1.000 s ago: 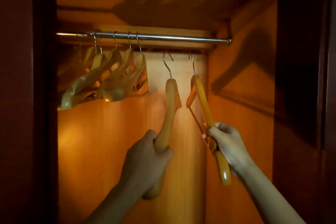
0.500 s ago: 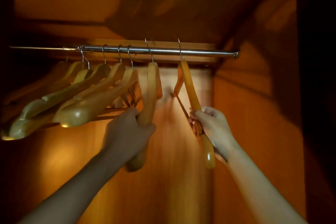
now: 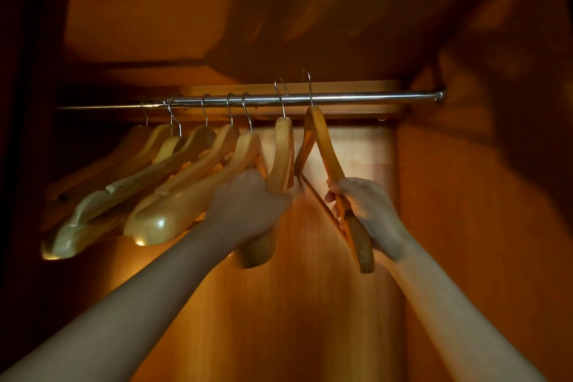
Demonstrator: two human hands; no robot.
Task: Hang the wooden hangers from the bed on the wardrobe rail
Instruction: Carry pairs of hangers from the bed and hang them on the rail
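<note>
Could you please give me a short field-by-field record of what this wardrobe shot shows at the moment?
Setting: inside a dim wooden wardrobe
Rail: metal, horizontal, near the top
Hung hangers: a cluster on the rail's left part, angled toward the camera
Left hand: grips a wooden hanger, hook raised above the rail
Right hand: grips another hanger, hook also above the rail
Status: the two held hangers are not yet resting on the rail
</note>
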